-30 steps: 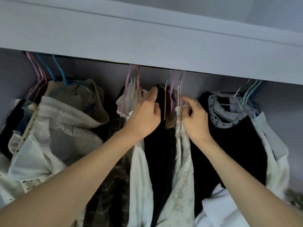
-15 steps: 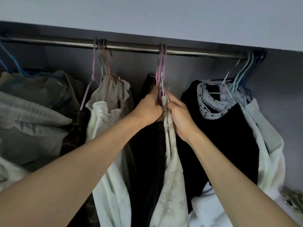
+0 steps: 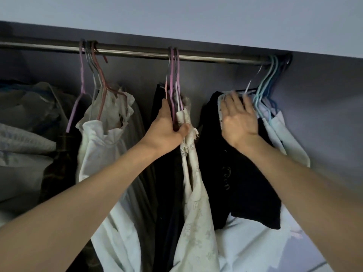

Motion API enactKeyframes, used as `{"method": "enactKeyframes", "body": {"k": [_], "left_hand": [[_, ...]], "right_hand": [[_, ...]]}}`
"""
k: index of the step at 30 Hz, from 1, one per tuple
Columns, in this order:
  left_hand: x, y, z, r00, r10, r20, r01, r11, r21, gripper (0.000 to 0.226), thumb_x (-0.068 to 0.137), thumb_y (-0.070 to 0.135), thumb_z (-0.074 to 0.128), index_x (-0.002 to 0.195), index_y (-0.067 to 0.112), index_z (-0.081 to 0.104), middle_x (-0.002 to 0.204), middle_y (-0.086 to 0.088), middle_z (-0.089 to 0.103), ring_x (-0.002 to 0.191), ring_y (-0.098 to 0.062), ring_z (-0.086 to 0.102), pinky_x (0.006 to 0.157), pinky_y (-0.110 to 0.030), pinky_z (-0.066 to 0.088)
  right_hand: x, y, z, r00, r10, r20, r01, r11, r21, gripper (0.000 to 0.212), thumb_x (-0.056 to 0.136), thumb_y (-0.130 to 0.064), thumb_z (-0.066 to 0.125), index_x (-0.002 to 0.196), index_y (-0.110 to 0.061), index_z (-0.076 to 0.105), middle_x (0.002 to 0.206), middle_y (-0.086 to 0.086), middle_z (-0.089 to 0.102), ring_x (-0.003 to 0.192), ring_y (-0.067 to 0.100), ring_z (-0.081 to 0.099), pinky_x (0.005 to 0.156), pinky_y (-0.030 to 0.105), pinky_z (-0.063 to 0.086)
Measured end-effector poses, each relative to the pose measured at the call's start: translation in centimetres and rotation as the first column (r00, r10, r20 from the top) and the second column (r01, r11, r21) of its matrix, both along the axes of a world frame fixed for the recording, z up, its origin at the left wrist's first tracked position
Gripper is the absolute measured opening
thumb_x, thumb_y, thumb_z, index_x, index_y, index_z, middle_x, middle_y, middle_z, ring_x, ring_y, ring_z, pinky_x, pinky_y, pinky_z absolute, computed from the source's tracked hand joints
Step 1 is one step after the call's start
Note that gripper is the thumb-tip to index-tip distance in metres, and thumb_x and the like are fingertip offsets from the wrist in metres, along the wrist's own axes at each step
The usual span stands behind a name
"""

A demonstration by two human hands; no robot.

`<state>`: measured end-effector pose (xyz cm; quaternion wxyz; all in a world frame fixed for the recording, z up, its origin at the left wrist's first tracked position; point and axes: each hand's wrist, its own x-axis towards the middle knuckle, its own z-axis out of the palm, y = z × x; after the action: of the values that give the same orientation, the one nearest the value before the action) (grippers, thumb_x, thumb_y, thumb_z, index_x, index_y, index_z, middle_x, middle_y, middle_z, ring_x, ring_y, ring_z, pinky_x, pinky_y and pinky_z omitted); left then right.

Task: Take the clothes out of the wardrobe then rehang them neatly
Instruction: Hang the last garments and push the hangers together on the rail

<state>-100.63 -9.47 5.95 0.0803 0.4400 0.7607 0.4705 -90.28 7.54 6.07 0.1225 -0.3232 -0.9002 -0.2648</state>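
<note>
A metal rail (image 3: pixel 137 53) runs across the wardrobe with clothes on wire hangers. My left hand (image 3: pixel 167 126) is closed around the necks of the middle hangers (image 3: pixel 172 79), pink and purple, which carry a cream patterned garment (image 3: pixel 194 203) and a black garment (image 3: pixel 167 193). My right hand (image 3: pixel 238 116) is spread open, blurred, with its palm against the black top (image 3: pixel 245 183) at the collar, just left of the blue and teal hangers (image 3: pixel 267 81). A white ruffled blouse (image 3: pixel 102 138) hangs to the left on pink hangers.
A bunch of grey and beige garments (image 3: pixel 25 118) fills the far left. Pale clothes (image 3: pixel 284 138) hang at the right end by the wardrobe's side wall (image 3: pixel 324 114). The rail is bare between the hanger groups. A white panel (image 3: pixel 176 14) spans above.
My right hand has let go of the middle hangers and moved right onto the black top. My left hand keeps its hold. The view tilted up, showing the rail.
</note>
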Motion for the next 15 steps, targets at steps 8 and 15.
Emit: {"method": "enactKeyframes", "body": {"k": [8, 15], "left_hand": [[0.0, 1.0, -0.9, 1.000, 0.025, -0.008, -0.024, 0.998, 0.064, 0.072, 0.091, 0.020, 0.056, 0.147, 0.020, 0.013, 0.118, 0.008, 0.053, 0.104, -0.005, 0.052, 0.068, 0.009, 0.030], [-0.7, 0.5, -0.9, 0.995, 0.035, -0.095, -0.038, 0.999, -0.026, 0.079, 0.082, 0.045, 0.057, 0.146, 0.020, 0.017, 0.138, -0.004, 0.044, 0.127, -0.018, 0.043, 0.104, -0.025, 0.035]], "right_hand": [[2.9, 4.8, 1.6, 0.899, -0.343, 0.272, 0.263, 0.920, 0.291, 0.066, 0.096, -0.033, 0.020, 0.144, 0.000, -0.013, 0.155, 0.014, -0.015, 0.143, 0.025, -0.013, 0.114, 0.046, -0.006], [3.1, 4.6, 1.8, 0.926, -0.304, 0.225, 0.244, 0.935, 0.259, 0.063, 0.098, -0.035, 0.016, 0.146, -0.002, -0.008, 0.155, 0.013, -0.011, 0.143, 0.025, -0.011, 0.113, 0.046, -0.008]]}}
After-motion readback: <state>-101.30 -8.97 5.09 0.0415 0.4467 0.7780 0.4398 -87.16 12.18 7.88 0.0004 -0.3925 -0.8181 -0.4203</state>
